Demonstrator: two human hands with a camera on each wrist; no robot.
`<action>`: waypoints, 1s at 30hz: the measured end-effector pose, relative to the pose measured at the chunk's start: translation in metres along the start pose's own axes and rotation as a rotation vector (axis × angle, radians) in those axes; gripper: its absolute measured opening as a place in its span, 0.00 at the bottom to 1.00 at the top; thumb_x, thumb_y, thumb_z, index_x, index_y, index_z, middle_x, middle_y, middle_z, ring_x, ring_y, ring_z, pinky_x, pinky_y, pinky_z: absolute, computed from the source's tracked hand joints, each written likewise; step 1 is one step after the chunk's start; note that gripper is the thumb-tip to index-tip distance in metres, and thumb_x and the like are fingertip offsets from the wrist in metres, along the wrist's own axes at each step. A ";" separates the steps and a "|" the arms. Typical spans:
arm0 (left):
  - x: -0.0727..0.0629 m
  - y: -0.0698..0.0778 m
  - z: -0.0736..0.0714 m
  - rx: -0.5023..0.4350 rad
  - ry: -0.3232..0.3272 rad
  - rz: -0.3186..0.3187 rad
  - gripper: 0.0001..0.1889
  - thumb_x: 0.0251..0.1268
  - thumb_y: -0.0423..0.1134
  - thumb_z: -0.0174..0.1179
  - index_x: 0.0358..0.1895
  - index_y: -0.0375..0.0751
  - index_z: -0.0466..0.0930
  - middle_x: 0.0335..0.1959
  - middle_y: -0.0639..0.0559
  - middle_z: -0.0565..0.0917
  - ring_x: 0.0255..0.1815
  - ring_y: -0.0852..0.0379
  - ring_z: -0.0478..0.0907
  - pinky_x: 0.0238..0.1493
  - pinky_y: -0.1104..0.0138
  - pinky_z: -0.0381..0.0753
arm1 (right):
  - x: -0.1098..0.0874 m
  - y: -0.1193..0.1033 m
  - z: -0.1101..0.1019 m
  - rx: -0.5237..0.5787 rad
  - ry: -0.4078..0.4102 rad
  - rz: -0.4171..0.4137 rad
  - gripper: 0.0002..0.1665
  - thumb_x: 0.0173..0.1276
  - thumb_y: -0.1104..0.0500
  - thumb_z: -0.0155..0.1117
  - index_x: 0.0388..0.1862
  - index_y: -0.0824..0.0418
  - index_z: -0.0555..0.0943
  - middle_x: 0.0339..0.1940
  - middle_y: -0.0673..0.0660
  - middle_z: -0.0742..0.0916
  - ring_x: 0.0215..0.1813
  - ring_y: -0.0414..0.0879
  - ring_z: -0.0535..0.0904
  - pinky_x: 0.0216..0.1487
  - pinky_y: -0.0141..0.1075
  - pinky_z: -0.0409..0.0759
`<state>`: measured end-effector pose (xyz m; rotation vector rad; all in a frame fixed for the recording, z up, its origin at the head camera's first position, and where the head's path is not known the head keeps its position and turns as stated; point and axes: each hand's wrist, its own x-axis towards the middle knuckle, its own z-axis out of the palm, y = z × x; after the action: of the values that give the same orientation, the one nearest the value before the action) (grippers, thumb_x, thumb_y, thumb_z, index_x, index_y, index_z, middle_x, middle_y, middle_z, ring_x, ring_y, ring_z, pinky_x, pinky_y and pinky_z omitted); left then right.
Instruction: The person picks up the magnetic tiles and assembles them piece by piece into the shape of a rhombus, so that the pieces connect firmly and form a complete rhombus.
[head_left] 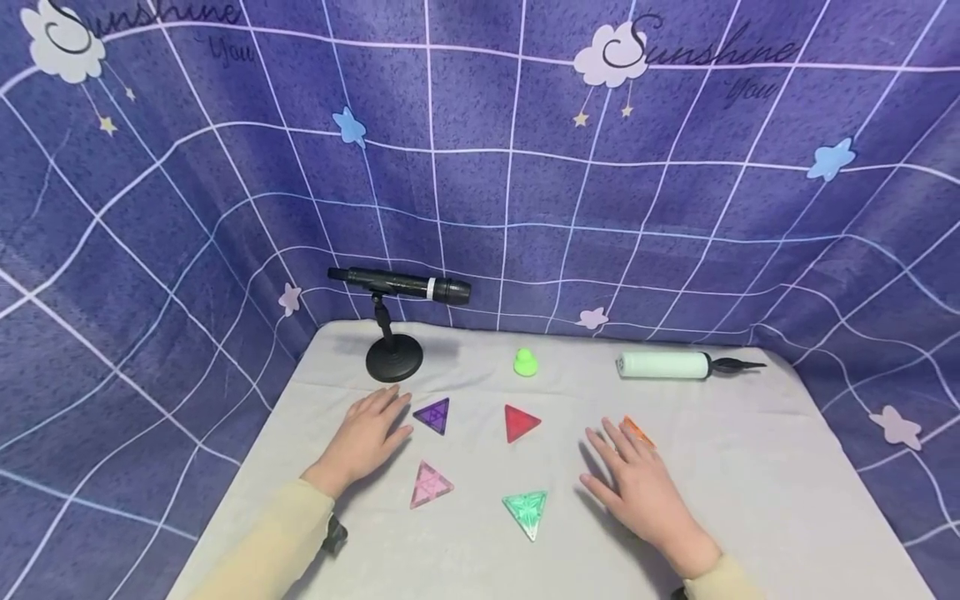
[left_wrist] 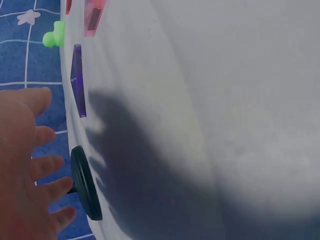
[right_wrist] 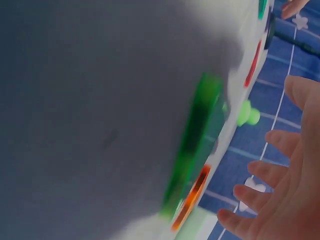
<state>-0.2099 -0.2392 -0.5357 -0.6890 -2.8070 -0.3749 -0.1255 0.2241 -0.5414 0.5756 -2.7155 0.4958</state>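
My left hand hovers with spread fingers at the table's left side, its fingertips near a purple triangular tile. A pink triangular tile lies to the right of that wrist. On the right side my right hand is held palm down, fingers spread, partly covering an orange tile. In the right wrist view a green tile shows under this hand, blurred; the hand hides it from the head view. Between the hands lie a red triangular tile and a teal triangular tile.
At the back left a black microphone rests on a round-based stand. A small bright green knob-shaped piece stands at the back middle. A pale green hand pump with a black nozzle lies at the back right. Patterned blue curtain surrounds the table.
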 end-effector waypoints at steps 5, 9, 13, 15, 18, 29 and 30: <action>0.003 0.000 0.005 -0.004 0.022 0.014 0.30 0.73 0.48 0.65 0.71 0.34 0.75 0.71 0.32 0.73 0.71 0.31 0.69 0.68 0.36 0.65 | 0.010 -0.018 0.009 0.008 -0.022 -0.033 0.41 0.70 0.38 0.70 0.76 0.56 0.75 0.76 0.65 0.74 0.75 0.70 0.68 0.66 0.69 0.67; 0.007 0.002 0.007 -0.016 0.042 0.021 0.30 0.72 0.47 0.66 0.70 0.33 0.76 0.70 0.32 0.75 0.70 0.32 0.70 0.67 0.37 0.66 | 0.017 -0.030 0.017 0.016 -0.043 -0.067 0.42 0.70 0.37 0.69 0.76 0.56 0.75 0.77 0.65 0.73 0.75 0.69 0.67 0.67 0.68 0.66; 0.009 0.003 0.010 -0.024 0.042 0.016 0.29 0.72 0.46 0.66 0.70 0.34 0.76 0.69 0.32 0.75 0.70 0.33 0.71 0.67 0.37 0.66 | 0.021 -0.043 0.026 0.038 -0.069 -0.079 0.41 0.71 0.37 0.69 0.76 0.55 0.75 0.77 0.64 0.73 0.76 0.68 0.67 0.68 0.67 0.67; 0.011 0.003 0.011 -0.026 0.037 0.014 0.29 0.73 0.47 0.65 0.70 0.34 0.76 0.69 0.32 0.75 0.70 0.33 0.71 0.67 0.38 0.66 | 0.022 -0.049 0.030 0.053 -0.085 -0.085 0.42 0.71 0.36 0.68 0.77 0.55 0.74 0.77 0.64 0.73 0.76 0.67 0.66 0.68 0.66 0.67; 0.013 0.003 0.014 -0.026 0.032 0.014 0.28 0.73 0.48 0.65 0.70 0.35 0.76 0.69 0.33 0.76 0.70 0.34 0.71 0.67 0.39 0.67 | 0.025 -0.057 0.033 0.069 -0.118 -0.094 0.42 0.72 0.35 0.66 0.77 0.55 0.73 0.78 0.63 0.72 0.77 0.66 0.66 0.69 0.65 0.66; 0.026 0.011 0.020 -0.022 0.026 0.021 0.27 0.72 0.48 0.66 0.68 0.35 0.78 0.57 0.41 0.80 0.58 0.41 0.74 0.58 0.44 0.72 | 0.037 -0.086 0.042 0.079 -0.183 -0.151 0.39 0.72 0.37 0.68 0.75 0.54 0.75 0.77 0.63 0.74 0.77 0.65 0.66 0.71 0.62 0.66; 0.028 0.011 0.021 -0.021 0.025 0.023 0.27 0.72 0.48 0.66 0.67 0.35 0.78 0.56 0.41 0.80 0.57 0.41 0.74 0.58 0.45 0.73 | 0.039 -0.089 0.042 0.085 -0.187 -0.160 0.39 0.72 0.37 0.68 0.75 0.55 0.75 0.76 0.63 0.74 0.77 0.65 0.66 0.71 0.62 0.66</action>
<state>-0.2317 -0.2118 -0.5458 -0.7154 -2.7733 -0.4063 -0.1298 0.1181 -0.5407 0.8954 -2.8017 0.5425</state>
